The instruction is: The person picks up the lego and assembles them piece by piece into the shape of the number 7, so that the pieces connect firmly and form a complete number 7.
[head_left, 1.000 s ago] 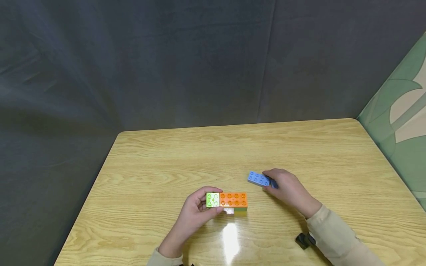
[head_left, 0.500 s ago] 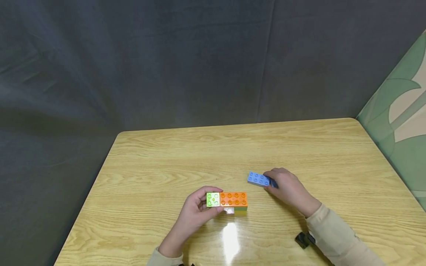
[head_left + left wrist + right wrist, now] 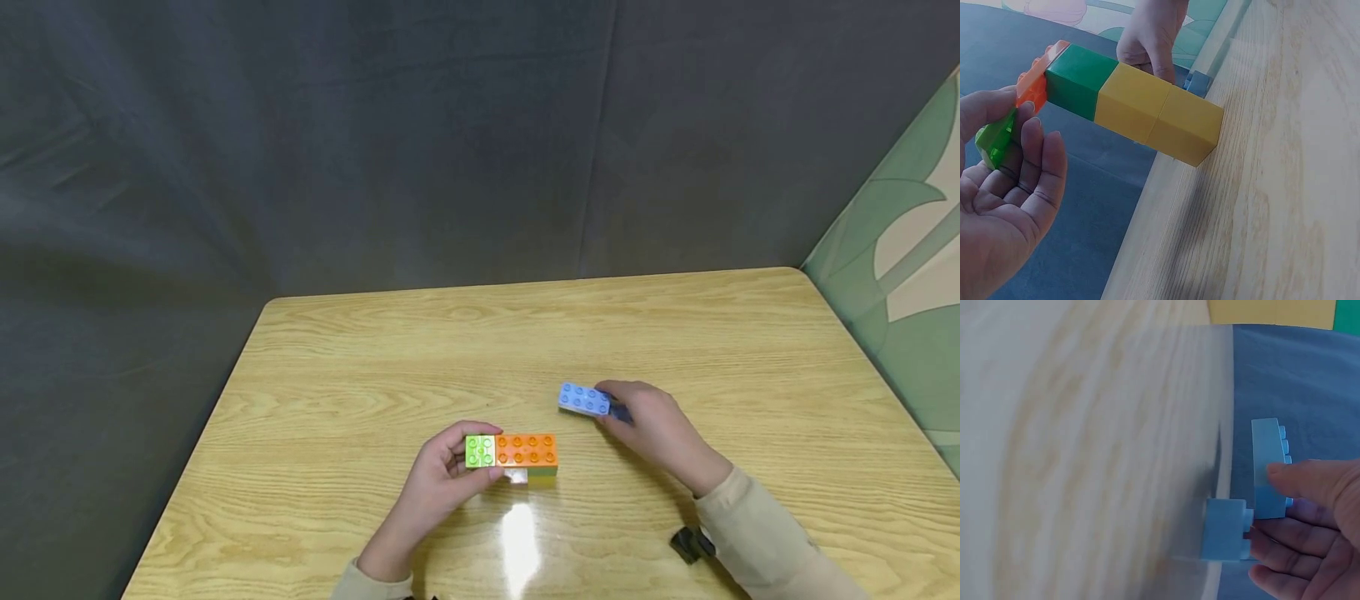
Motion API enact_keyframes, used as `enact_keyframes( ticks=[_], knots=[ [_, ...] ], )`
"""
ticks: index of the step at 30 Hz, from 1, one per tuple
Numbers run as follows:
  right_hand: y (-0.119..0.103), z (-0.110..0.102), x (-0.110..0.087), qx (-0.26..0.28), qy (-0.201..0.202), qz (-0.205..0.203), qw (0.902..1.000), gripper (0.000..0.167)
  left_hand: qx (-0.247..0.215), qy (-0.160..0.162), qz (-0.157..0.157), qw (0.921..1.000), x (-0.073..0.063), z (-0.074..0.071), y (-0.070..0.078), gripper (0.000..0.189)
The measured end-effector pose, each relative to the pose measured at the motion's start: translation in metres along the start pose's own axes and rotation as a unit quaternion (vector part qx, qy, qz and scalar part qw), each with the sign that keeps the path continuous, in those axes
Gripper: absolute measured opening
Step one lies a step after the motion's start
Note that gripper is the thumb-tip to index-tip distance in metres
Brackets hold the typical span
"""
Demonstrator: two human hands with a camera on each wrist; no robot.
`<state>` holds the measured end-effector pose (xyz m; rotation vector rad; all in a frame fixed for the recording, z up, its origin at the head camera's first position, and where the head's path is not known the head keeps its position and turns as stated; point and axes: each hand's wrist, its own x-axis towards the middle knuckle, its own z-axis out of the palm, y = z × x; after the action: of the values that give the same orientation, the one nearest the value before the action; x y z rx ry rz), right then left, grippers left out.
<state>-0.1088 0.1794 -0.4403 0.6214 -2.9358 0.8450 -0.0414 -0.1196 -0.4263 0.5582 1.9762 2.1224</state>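
Note:
My left hand grips a brick tower at its upper left end, thumb in front and fingers behind. An orange brick with studs tops it, beside a lime green brick. Below the orange one come a green block and two yellow blocks, down toward the tabletop. To the right, my right hand pinches a long light blue brick by one end, studs up. Under that hand a smaller blue brick sits low at the table, partly covered in the head view.
Both hands work over a wooden table. A dark cloth hangs behind its far edge, and a green patterned panel stands along the right. A small black object shows beside the right sleeve.
My right hand has shifted slightly right, and the long light blue brick has tilted or risen a little with it. The left hand and its tower have stayed in place.

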Motion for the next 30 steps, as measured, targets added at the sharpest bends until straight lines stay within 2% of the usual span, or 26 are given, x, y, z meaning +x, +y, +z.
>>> enact_keyframes(
  ticks=[5,16,30],
  knots=[
    [-0.006,-0.005,-0.004,0.018,0.016,-0.005,0.9997,0.038,-0.005,-0.002,0.002,1.0,0.0,0.0,-0.001,0.04],
    [-0.025,-0.02,-0.011,0.045,0.061,-0.055,0.9956,0.042,-0.013,-0.006,0.009,0.9999,0.0,0.0,-0.001,0.04],
    [-0.048,-0.033,-0.017,0.071,0.071,-0.095,0.9904,0.04,-0.008,-0.004,0.014,0.9999,0.0,0.0,-0.001,0.04]
  ],
)
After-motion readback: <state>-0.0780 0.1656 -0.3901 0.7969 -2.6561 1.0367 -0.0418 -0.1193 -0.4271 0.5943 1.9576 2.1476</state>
